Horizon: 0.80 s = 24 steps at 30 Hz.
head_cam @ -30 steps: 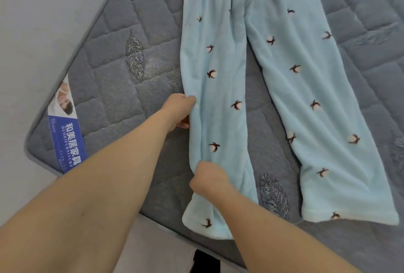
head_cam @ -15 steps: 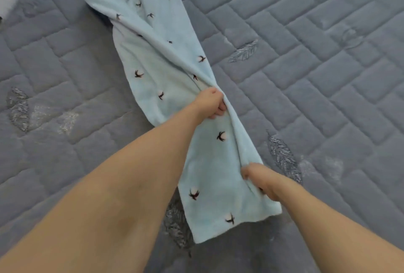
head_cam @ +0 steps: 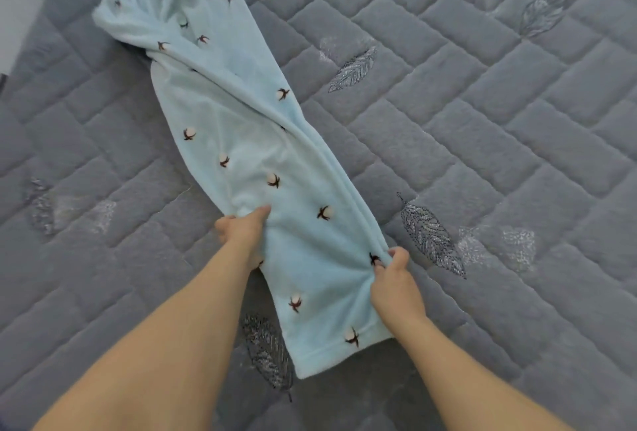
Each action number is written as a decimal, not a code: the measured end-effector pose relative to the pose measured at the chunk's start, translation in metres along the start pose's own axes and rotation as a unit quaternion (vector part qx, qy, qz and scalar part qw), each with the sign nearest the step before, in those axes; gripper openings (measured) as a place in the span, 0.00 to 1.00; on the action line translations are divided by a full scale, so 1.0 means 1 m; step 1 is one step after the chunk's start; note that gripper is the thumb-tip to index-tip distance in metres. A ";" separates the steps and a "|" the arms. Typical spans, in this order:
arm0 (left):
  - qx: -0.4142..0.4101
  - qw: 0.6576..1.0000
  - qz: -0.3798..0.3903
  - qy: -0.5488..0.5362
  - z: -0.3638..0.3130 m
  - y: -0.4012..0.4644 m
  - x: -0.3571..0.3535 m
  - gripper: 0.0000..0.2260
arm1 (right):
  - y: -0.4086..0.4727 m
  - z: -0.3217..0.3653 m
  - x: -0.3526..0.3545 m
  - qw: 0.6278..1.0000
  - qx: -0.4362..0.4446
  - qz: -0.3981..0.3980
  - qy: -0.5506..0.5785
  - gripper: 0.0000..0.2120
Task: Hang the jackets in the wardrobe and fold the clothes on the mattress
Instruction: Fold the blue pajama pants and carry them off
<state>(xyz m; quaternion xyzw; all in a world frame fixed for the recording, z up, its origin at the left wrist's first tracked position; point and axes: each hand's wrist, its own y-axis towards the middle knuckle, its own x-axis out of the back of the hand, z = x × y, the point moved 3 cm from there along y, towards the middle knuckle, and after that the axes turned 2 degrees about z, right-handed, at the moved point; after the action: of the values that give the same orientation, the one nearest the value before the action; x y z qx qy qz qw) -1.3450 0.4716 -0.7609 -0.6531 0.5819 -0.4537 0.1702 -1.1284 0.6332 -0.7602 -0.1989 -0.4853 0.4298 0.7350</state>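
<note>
A grey quilted mattress (head_cam: 482, 127) fills the view, stitched in a brick pattern with embroidered feather motifs. On it lie pale blue fleece pyjama trousers (head_cam: 248, 141), soft and fuzzy, dotted with small white cotton bolls on dark brown stems. The trousers are folded lengthwise, one leg over the other, forming a long narrow strip. Its long axis runs diagonally: the gathered elastic waistband points toward 11 o'clock, the hem toward 5 o'clock. A raised fold twists along the right side. The left hand (head_cam: 243, 230) grips the strip's left edge, at 7 o'clock from the strip's middle, thumb on top and fingers curled under. The right hand (head_cam: 393, 279) pinches the bunched right edge at 5 o'clock, nearer the hem.
</note>
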 end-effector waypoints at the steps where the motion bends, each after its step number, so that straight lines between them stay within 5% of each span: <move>1: 0.029 0.999 -0.008 -0.041 0.004 -0.006 -0.003 0.40 | -0.003 -0.001 0.000 1.000 0.004 0.015 -0.007 0.10; 4: 0.062 0.996 0.032 -0.056 0.024 -0.021 -0.014 0.31 | -0.003 -0.014 0.011 0.990 0.025 0.085 -0.109 0.07; 7: 0.096 0.991 0.092 0.011 0.075 -0.062 -0.024 0.22 | 0.007 -0.049 0.057 0.956 -0.040 0.147 -0.251 0.14; 13: 0.234 0.898 0.283 0.243 0.142 -0.186 -0.064 0.23 | -0.012 -0.097 0.161 0.872 -0.156 0.004 -0.464 0.22; 17: 0.090 0.974 0.150 0.143 0.071 -0.117 -0.050 0.25 | -0.003 -0.042 0.106 0.933 -0.019 -0.032 -0.358 0.29; 20: -0.001 0.987 0.048 0.153 0.012 -0.059 -0.006 0.27 | 0.010 0.031 0.048 0.957 0.066 -0.014 -0.281 0.36; 24: -0.043 0.994 0.064 0.077 -0.058 0.010 0.040 0.28 | 0.035 0.132 0.005 0.938 0.197 -0.072 -0.277 0.41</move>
<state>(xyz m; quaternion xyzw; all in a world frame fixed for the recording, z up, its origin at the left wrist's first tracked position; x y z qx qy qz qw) -1.4005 0.4503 -0.7215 -0.5846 0.6525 -0.4655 0.1258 -1.2597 0.6406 -0.7230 0.1122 -0.5879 0.5008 0.6252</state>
